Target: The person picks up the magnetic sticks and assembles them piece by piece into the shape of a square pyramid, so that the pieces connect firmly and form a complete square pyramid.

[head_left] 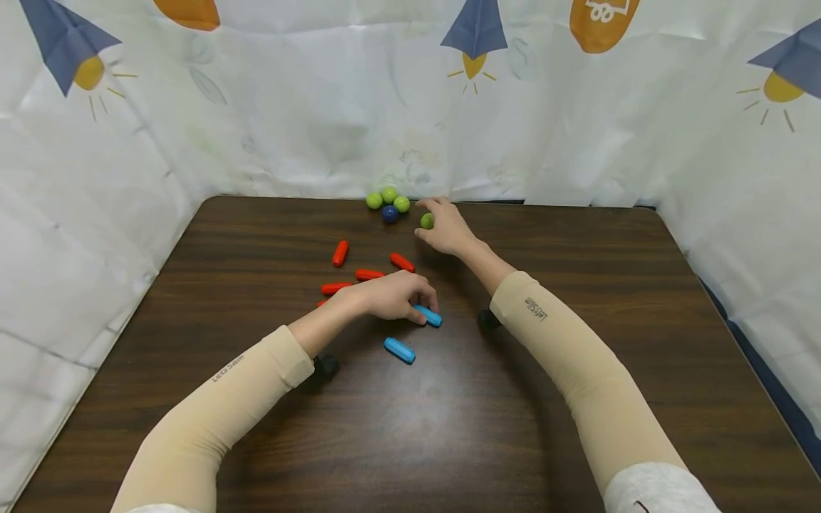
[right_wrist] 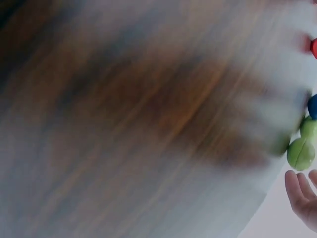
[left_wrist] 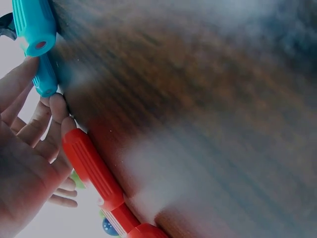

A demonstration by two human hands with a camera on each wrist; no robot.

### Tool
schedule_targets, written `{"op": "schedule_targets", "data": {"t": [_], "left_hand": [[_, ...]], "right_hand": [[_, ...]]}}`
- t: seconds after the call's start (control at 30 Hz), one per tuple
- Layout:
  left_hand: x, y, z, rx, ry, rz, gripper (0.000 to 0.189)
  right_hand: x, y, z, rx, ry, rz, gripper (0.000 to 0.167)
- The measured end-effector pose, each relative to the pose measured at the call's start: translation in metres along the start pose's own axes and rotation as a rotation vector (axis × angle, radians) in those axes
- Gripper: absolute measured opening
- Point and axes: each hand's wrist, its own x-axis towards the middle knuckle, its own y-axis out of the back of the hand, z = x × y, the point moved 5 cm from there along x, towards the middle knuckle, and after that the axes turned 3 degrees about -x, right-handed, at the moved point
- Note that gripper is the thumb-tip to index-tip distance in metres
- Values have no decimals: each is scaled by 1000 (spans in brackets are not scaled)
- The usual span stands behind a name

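Observation:
My left hand (head_left: 394, 296) is low over the table, its thumb and curled fingers at a short blue ribbed plastic stick (head_left: 430, 316). The left wrist view shows that blue stick (left_wrist: 45, 77) between thumb and fingertips, seemingly pinched. A second blue stick (head_left: 400, 350) lies nearer the front. My right hand (head_left: 447, 228) reaches to the back of the table with thumb and fingers spread around a small green ball (head_left: 427, 221). Extended fingers (right_wrist: 295, 191) of that hand appear beside a green ball (right_wrist: 301, 153) in the right wrist view; firm contact cannot be made out.
Several red sticks (head_left: 341, 254) lie scattered behind and left of my left hand, one partly hidden by the forearm. Left of my right hand, three green balls (head_left: 389, 194) cluster with a dark blue ball (head_left: 390, 214). A white printed curtain (head_left: 359, 107) borders the brown table (head_left: 410, 442).

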Motion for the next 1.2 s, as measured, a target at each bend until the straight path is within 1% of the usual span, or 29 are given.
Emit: {"op": "schedule_targets", "data": {"t": [0.2, 0.33, 0.43, 0.7, 0.8, 0.97, 1.03, 1.2], "left_hand": [[1, -2, -1, 2, 0, -4, 16], [2, -3, -1, -2, -6, -4, 15], [2, -3, -1, 4, -9, -2, 15], [3, -2, 0, 11, -2, -4, 17], [2, -3, 0, 9, -6, -9, 18], [1, -4, 0, 13, -11, -8, 18], [1, -4, 0, 22, -11, -4, 18], [0, -5, 1, 54, -11, 5, 19]], "right_hand": [[0, -4, -3, -55, 6, -31, 49], [-2, -4, 0, -90, 6, -42, 38], [-3, -3, 4, -95, 4, -48, 33], [-7, 0, 8, -107, 16, -69, 30], [-11, 0, 7, -109, 31, -92, 30], [-21, 2, 5, -115, 84, -134, 29], [-24, 3, 4, -120, 102, -152, 28], [-35, 5, 4, -119, 117, -191, 26]]}}
